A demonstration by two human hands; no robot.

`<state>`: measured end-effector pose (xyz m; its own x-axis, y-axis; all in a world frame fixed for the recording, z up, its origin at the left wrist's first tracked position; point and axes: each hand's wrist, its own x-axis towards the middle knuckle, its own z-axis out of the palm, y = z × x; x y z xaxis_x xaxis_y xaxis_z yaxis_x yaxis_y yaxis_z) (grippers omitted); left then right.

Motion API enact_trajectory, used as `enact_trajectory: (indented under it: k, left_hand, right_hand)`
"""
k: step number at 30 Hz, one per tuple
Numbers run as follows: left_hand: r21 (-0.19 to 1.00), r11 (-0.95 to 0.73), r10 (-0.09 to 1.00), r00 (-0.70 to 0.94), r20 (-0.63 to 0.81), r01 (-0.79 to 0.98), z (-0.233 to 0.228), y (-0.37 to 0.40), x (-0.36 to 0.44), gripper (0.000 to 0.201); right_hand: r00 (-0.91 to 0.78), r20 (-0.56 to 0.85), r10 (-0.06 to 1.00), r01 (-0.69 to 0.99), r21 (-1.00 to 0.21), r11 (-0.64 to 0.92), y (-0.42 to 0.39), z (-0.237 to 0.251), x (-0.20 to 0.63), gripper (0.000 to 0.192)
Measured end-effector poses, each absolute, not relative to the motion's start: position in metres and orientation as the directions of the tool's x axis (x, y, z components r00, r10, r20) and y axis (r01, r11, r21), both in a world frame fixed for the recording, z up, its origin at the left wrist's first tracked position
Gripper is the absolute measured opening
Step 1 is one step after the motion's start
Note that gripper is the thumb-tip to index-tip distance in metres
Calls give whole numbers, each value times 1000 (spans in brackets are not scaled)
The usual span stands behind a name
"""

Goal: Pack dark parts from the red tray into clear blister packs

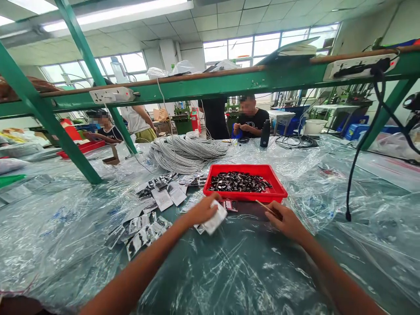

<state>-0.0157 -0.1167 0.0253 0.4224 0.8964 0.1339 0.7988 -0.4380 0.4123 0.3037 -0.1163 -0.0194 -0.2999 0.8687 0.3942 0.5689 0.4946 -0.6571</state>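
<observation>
The left hand (201, 210) has its grip closed on a small white packet (215, 217), holding it just above the plastic-covered bench (229, 271), close in front of the red tray (277, 192). The right hand (287, 221) pinches a thin wooden stick (266, 207) whose tip points toward the tray's near rim. The tray is filled with small dark parts (239, 182), too small to make out singly. To the left of the held packet lie scattered packets (147, 218), flat on the bench, some overlapping. Judging from this, the step in hand looks like bagging: one packet is up and ready, the stick serving as a tool to open it or guide a part in. The next move would seem to call for bringing packet mouth and stick tip together while keeping the packet steady, since the film is limp. Farther back a coil of grey cable (187, 153) rests on the bench, and other people sit at work beyond it.
</observation>
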Motion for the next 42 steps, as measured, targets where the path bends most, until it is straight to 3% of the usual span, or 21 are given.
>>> enact_trajectory:
  k: [2, 3, 6, 8, 10, 13, 19, 22, 25, 30, 38, 42]
  left_hand:
    - [435, -538, 816, 576, 54, 722, 10, -132, 19, 40]
    - [410, -549, 814, 578, 64, 728, 4, -136, 32, 41]
    - [338, -483, 875, 432, 217, 808, -4, -141, 48, 39]
    - [319, -423, 901, 357, 245, 848, -6, -145, 42, 46]
    - [301, -366, 929, 328, 170, 881, -10, -154, 33, 56]
    - [282, -307, 951, 301, 64, 909, -19, -169, 30, 50]
    - [247, -314, 946, 281, 159, 917, -28, -177, 46, 61]
    - [305, -333, 941, 294, 166, 892, -30, -176, 42, 50]
    - [430, -340, 940, 294, 173, 836, -35, -173, 35, 38]
    - [565, -261, 965, 233, 123, 783, -36, -165, 34, 43]
    - [648, -215, 975, 201, 97, 731, -39, -162, 35, 33]
    - [620, -229, 972, 211, 104, 750, -42, -162, 33, 34]
  right_hand:
    - [-245, 415, 876, 582, -660, 475, -118, -19, 304, 40]
    - [-222, 426, 877, 584, -662, 470, -120, -19, 305, 45]
    - [-173, 444, 879, 543, -702, 461, -124, -19, 310, 53]
    - [-143, 434, 889, 464, -764, 448, -127, -18, 311, 57]
    - [-101, 410, 907, 319, -850, 420, -128, -16, 307, 59]
    - [-36, 362, 931, 34, -931, 363, -129, -11, 283, 59]
    - [-204, 273, 940, -359, -914, 188, -125, 1, 204, 58]
    - [-287, 236, 928, -458, -885, 84, -118, 1, 175, 60]
    - [-345, 210, 915, -499, -867, 11, -112, -5, 161, 60]
    - [-267, 241, 933, -548, -835, 59, -111, -18, 150, 60]
    - [-201, 257, 945, -535, -837, 114, -121, -30, 133, 55]
    - [-191, 277, 942, -534, -834, 137, -124, -23, 141, 53]
